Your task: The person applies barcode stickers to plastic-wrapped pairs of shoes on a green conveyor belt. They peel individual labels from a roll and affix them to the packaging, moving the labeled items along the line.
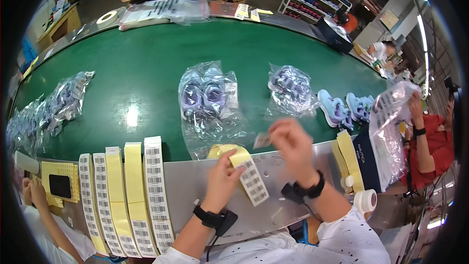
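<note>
My left hand [221, 182] is closed on a strip of barcode labels [253, 182] with yellow backing, above the metal edge of the table. Its yellow end curls up beyond my fingers. My right hand [296, 147], a little blurred, pinches a small white label [262, 141] by its edge, apart from the strip. Just beyond both hands, a pair of light blue and purple shoes [203, 95] lies in a clear plastic bag [215, 134] on the green conveyor belt [132, 68]. A white sticker [231, 93] shows on the bag's right side.
Several label strips [155, 190] hang over the metal edge at my left. More bagged shoes [292, 85] and unbagged shoes [334, 109] lie to the right, others [53, 100] far left. A person in red [430, 142] handles a plastic bag [391, 117]; others work nearby.
</note>
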